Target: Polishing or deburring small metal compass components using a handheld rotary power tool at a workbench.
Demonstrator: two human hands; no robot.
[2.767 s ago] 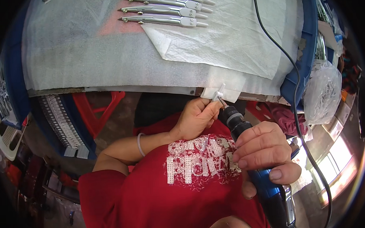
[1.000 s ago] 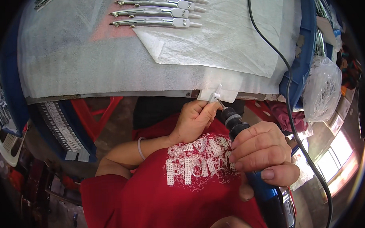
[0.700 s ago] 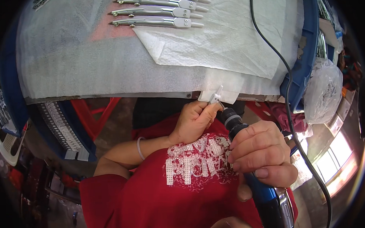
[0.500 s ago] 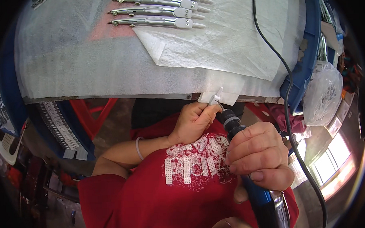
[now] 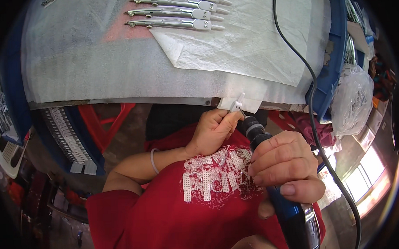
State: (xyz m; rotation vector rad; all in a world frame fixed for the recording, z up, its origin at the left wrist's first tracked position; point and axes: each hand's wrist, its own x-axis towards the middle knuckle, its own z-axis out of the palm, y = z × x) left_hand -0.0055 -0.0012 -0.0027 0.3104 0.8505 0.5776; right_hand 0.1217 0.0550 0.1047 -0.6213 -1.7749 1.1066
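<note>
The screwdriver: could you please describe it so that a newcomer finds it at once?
Start at the pale-covered table across the top, then go below its edge to the person's right hand. The screwdriver is in that hand, pointing up-left toward the left hand. Its thick blue-and-black body differs from the slim silver compasses on the table.

Compasses [image 5: 173,11] — shiny metal; power driver [image 5: 288,209] — smooth, glossy.

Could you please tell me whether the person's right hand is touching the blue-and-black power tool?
Touching: the head view shows the right hand with its fingers wrapped around the body of the power tool.
</note>
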